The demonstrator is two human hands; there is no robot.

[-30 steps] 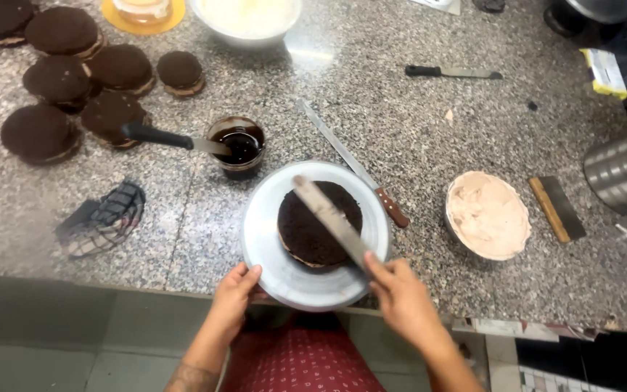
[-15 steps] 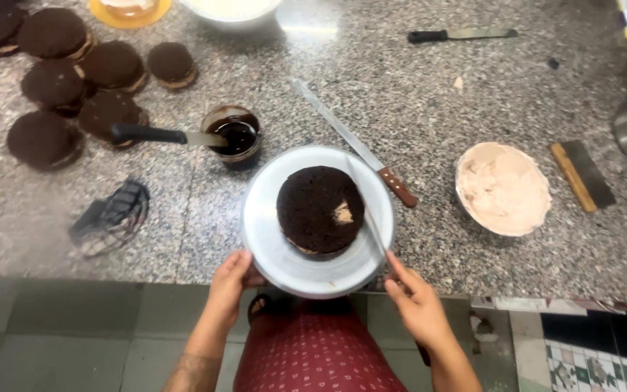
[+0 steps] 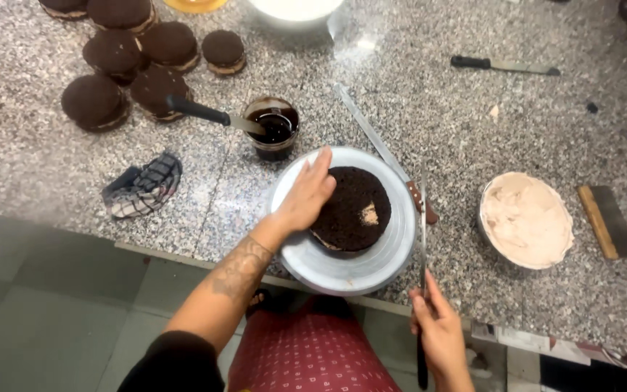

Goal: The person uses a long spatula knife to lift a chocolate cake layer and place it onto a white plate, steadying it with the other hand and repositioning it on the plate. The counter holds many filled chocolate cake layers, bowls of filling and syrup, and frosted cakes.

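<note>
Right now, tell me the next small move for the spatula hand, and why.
Probably bring the spatula in the right hand across to the bowl of pale cream: the dark cake on the turntable carries only one small dab, and the left hand rests on it.

Speckled granite counter (image 3: 488,116); crumbly matt cake (image 3: 353,207); metal turntable (image 3: 350,268).
</note>
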